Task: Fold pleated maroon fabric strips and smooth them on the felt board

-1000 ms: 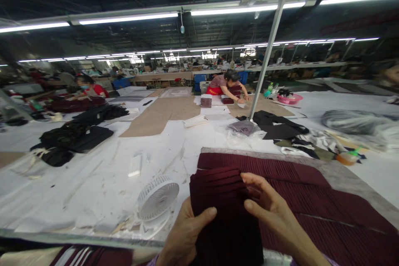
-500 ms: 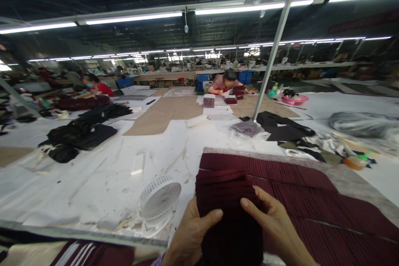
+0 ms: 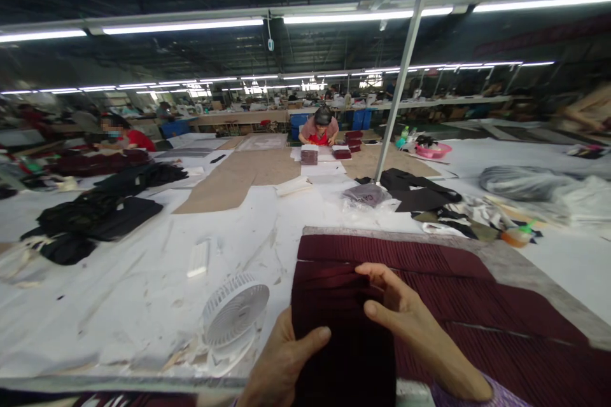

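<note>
A stack of dark maroon fabric pieces (image 3: 341,350) is upright in front of me, its layered top edge showing several folds. My left hand (image 3: 286,356) is closed around the stack's left side, thumb pressed across the front. At the upper right edge is my right hand (image 3: 405,315), its thumb and forefinger spread apart over the fabric near the top folds. Whether its other fingers touch the back is hard to see. More maroon fabric pieces (image 3: 477,311) lie in overlapping rows on the table to the right.
A white desk fan (image 3: 236,315) stands left of my hands, with a white block (image 3: 198,259) behind it. Dark garments (image 3: 95,219) lie far left. A slanted metal pole (image 3: 401,70) rises beyond the fabric. A co-worker (image 3: 319,127) sits across the table near maroon stacks (image 3: 309,154).
My right hand has loosened from the stack's edge, and its fingers have spread upward toward the top. The left hand keeps its hold. The view has turned slightly to the right.
</note>
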Demonstrator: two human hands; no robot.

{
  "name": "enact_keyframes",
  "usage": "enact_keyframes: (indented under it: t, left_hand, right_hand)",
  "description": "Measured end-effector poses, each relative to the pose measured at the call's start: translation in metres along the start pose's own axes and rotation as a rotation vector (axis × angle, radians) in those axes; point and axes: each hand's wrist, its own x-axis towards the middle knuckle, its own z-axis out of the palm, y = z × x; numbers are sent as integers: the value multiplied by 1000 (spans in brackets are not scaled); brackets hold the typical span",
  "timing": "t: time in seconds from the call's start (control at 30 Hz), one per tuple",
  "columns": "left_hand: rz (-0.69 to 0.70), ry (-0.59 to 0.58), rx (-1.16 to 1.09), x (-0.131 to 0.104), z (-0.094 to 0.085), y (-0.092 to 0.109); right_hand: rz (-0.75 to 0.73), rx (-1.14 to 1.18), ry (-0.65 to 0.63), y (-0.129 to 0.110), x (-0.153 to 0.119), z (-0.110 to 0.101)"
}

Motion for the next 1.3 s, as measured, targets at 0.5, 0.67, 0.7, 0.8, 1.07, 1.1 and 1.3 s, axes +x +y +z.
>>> enact_keyframes:
  t: [0.5, 0.67, 0.7, 0.8, 1.07, 1.1, 1.3]
  left_hand:
    - [66, -15, -27, 1, -4, 0]
    - [17, 60, -66, 2, -3, -3]
    - [9, 77, -73, 3, -3, -3]
    - [14, 120, -51, 8, -3, -5]
    - [-141, 271, 60, 42, -5, -42]
    - [-166, 291, 88, 52, -5, -51]
    - [-117, 278, 485, 141, -13, -126]
  right_hand:
    - [66, 38, 189, 16, -17, 23]
    - [64, 75, 200, 23, -18, 18]
    - [52, 105, 217, 25, -17, 16]
    - [39, 221, 176, 30, -16, 12]
    - [93, 343, 236, 50, -8, -14]
    - [94, 313, 265, 55, -5, -25]
    - [95, -17, 420, 71, -6, -138]
